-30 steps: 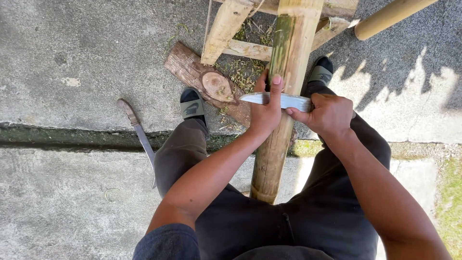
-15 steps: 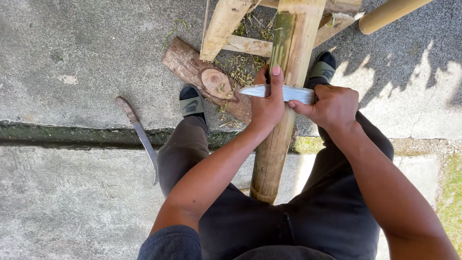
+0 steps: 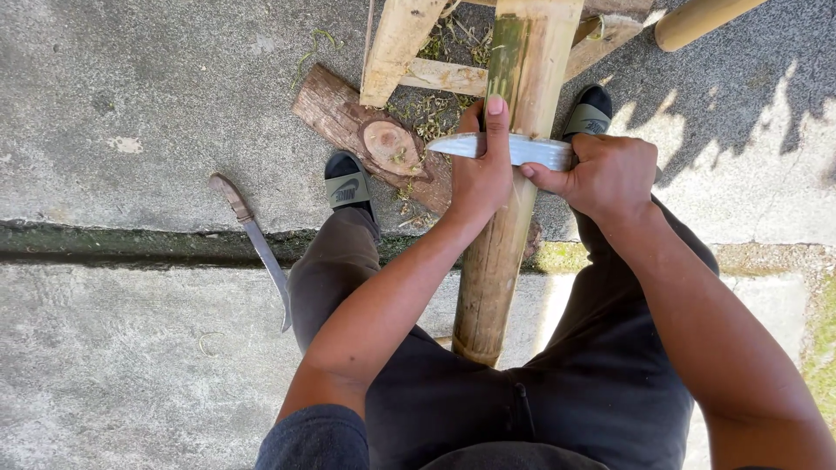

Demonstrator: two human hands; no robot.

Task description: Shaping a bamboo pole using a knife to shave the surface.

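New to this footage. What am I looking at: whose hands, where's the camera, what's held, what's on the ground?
There is no machine here: a person works with two bare hands. The single camera sits on their head and looks down, so you see their own arms, dark trousers and sandalled feet.

A thick bamboo pole runs from between their legs up and away. A pale knife blade lies across it. The right hand grips the handle end; the left hand rests on the blade, index finger stretched along the pole.

On the concrete ground: a curved machete at left, a short cut log beyond the left foot, and pale wooden slats at the top.
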